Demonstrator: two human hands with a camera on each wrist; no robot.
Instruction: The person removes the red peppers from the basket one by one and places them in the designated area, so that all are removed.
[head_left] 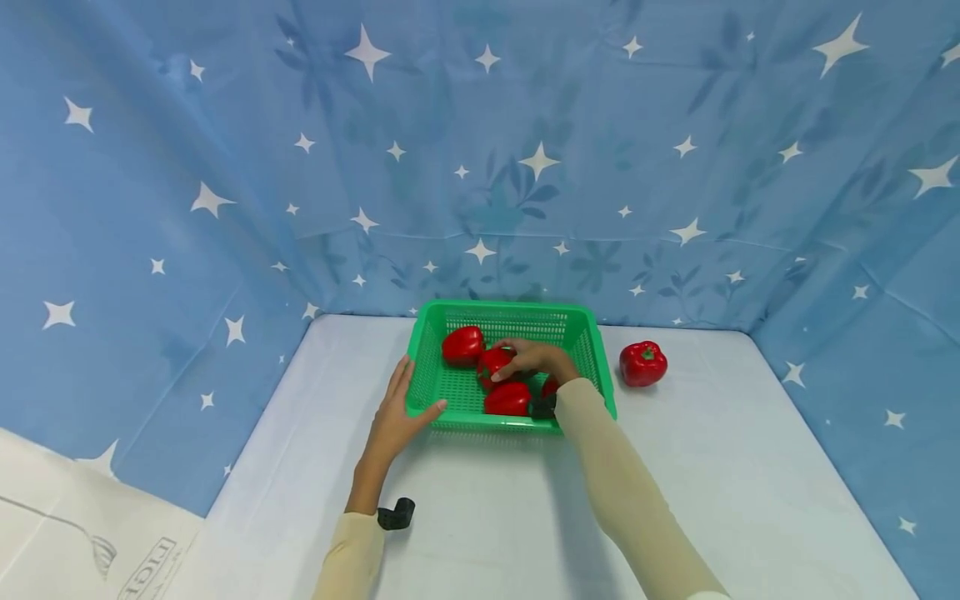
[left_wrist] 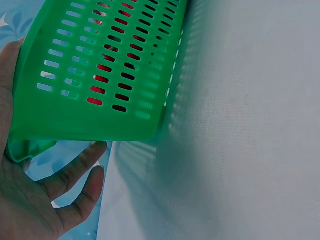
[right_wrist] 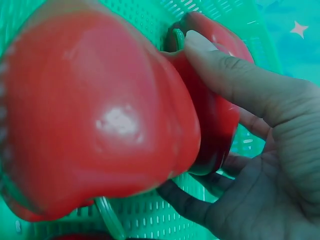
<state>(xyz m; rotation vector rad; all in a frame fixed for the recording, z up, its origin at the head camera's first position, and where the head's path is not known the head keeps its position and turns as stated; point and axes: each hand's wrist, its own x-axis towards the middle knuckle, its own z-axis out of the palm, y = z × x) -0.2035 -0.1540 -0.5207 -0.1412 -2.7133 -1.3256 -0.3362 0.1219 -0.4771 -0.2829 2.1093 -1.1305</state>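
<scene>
A green plastic basket stands on the white table with several red bell peppers in it. My right hand reaches inside and holds a red bell pepper, thumb on one side and fingers on the other. In the right wrist view, that held pepper is partly hidden behind a nearer pepper. Another pepper lies at the basket's back left, and one more by the front wall. My left hand rests at the front left corner, fingers extended along the side, thumb over the rim.
A red bell pepper lies on the table to the right of the basket. Blue star-patterned curtains hang behind the table and at both sides. A black wrist device is on my left wrist.
</scene>
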